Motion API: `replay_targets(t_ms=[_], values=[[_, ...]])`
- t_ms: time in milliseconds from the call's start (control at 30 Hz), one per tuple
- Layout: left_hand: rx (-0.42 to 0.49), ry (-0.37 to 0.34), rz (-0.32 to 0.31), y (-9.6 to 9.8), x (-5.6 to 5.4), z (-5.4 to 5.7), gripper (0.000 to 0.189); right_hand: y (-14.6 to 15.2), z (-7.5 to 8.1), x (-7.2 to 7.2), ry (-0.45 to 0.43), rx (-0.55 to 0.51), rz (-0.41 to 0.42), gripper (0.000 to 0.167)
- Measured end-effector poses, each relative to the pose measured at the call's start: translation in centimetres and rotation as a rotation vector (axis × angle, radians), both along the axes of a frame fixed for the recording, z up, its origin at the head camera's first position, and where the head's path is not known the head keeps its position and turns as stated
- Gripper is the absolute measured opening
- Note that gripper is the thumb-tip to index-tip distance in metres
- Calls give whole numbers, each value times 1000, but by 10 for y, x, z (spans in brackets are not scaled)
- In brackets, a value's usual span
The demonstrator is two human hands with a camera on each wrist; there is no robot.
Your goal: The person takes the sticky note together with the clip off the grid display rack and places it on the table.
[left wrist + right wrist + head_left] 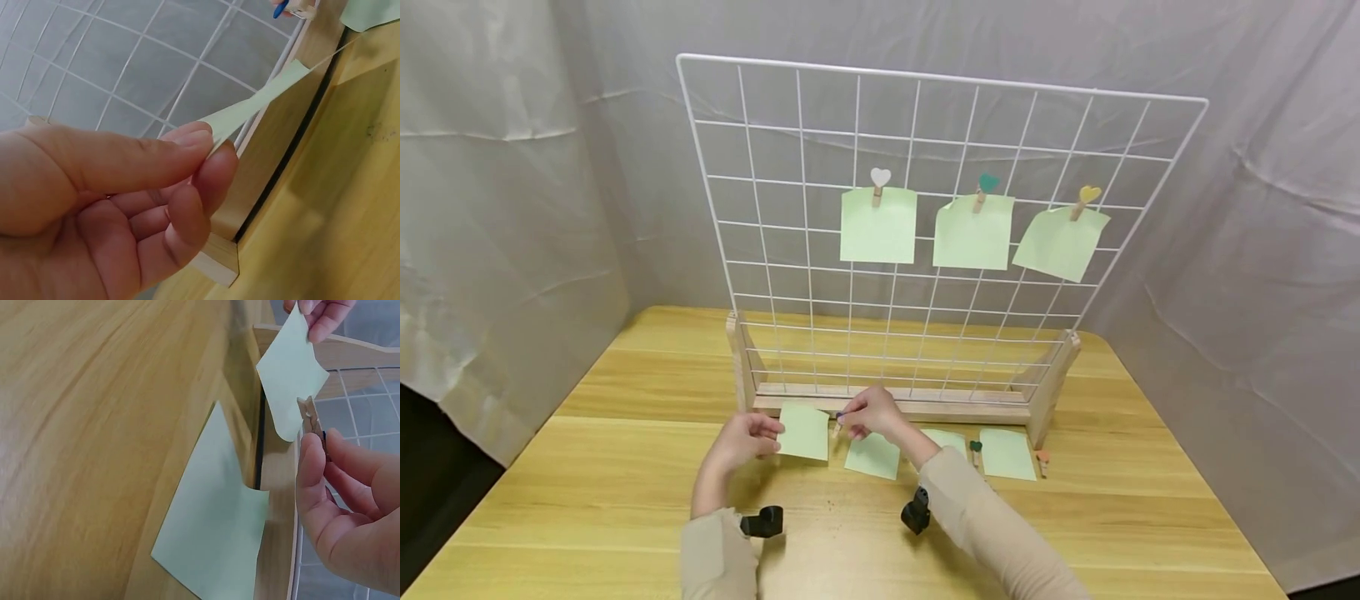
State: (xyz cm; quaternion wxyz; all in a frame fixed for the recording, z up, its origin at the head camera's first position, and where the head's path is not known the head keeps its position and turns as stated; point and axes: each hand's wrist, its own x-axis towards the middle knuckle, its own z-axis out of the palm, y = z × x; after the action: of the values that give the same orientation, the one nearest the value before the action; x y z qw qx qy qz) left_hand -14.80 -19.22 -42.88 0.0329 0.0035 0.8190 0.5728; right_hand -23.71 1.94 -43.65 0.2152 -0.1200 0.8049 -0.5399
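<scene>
Left hand: grip closed, thumb and fingers pinching a pale green note by one edge. Right hand: grip closed on a wooden clip, just beside the note. Note held before the wire grid's wooden base; loose notes on worktop.

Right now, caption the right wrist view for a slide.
Right hand pinches a wooden clip; left hand holds a green note.

A curtained-off tabletop set, by its look a small recording booth — wrinkled grey cloth hangs behind a wood-grain table and along both its sides — with black wrist-worn cameras in view above its surface.
</scene>
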Motion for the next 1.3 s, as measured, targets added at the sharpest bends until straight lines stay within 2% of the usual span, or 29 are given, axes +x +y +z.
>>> replay_targets(t_ms=[233,533,767,1000,1300], values=[[-16,-38,2,3,-3,-5,19,-2,-7,2,78,104,6,4],[-47,-40,-6,5,-5,-10,18,-8,-12,3,83,180,-18,5],[-72,-47,-15,5,-8,-13,16,-11,-10,3,139,264,-2,7],[-80,-69,-26,6,-8,-14,17,-12,-8,7,190,265,5,11],[-134,-115,21,4,-5,-11,21,-13,-1,10,229,288,30,11]])
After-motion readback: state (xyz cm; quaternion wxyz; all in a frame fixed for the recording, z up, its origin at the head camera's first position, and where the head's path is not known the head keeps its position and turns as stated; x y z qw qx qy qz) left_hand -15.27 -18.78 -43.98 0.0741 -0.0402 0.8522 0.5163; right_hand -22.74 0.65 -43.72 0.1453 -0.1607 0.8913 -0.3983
